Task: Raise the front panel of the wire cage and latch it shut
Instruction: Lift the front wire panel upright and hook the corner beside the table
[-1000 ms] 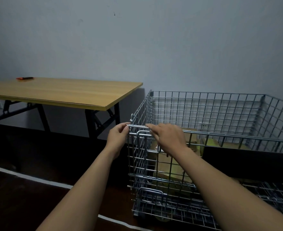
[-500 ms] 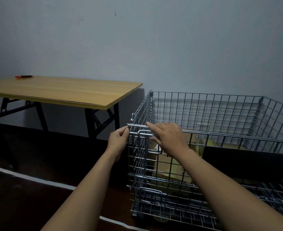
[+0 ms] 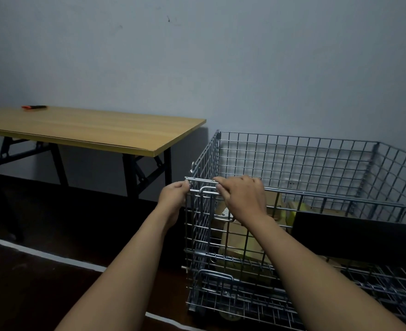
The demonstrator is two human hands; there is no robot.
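A silver wire cage (image 3: 292, 158) stands on the floor against the wall. Its front panel (image 3: 340, 204) is upright, the top rail running from the left corner to the right edge of view. My left hand (image 3: 173, 198) grips the panel's upper left corner from outside. My right hand (image 3: 242, 197) rests over the top rail just right of that corner, fingers on the U-shaped wire latch (image 3: 208, 191). Whether the latch is engaged is hidden by my fingers.
A wooden folding table (image 3: 97, 132) with black legs stands left of the cage, an orange-and-black tool (image 3: 33, 107) on its far side. Cardboard boxes (image 3: 240, 240) and a black panel (image 3: 354, 237) lie inside the cage. White tape (image 3: 42, 253) crosses the dark floor.
Both hands stay at the cage's upper left corner. My right fingers have shifted slightly on the latch wire; the view has barely moved.
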